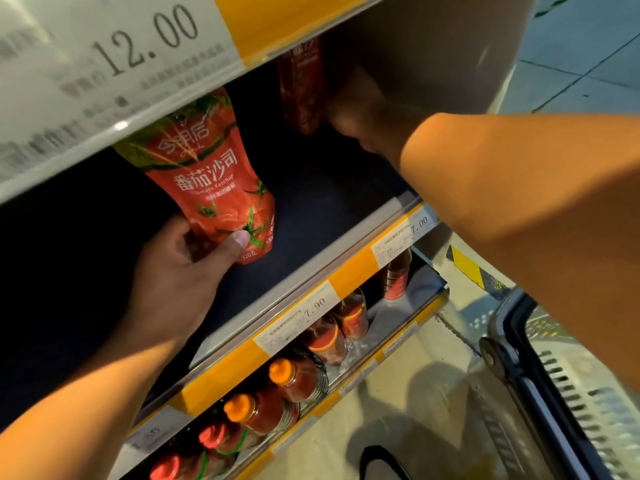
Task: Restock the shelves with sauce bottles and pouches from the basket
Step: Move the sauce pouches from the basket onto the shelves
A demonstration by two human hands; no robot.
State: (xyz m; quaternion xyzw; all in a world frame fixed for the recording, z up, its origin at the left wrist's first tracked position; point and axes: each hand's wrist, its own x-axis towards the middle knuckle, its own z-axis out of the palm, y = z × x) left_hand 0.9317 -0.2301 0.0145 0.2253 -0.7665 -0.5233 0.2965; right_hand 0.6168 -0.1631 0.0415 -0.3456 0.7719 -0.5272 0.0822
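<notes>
My left hand [180, 261] pinches the bottom end of a glossy red ketchup pouch [207, 174], thumb across its front and fingers curled behind, its long axis upright and leaning left, top hidden behind the price strip [114, 64] of the shelf above. Farther in, my right hand [360, 109] grips a second, darker pouch [301, 88] standing upright in the shadowed back of the same dark shelf [311, 188]. Below, round plastic sauce bottles [277, 389] with orange caps lie slanted; the grey slotted basket [588, 410] sits lower right
</notes>
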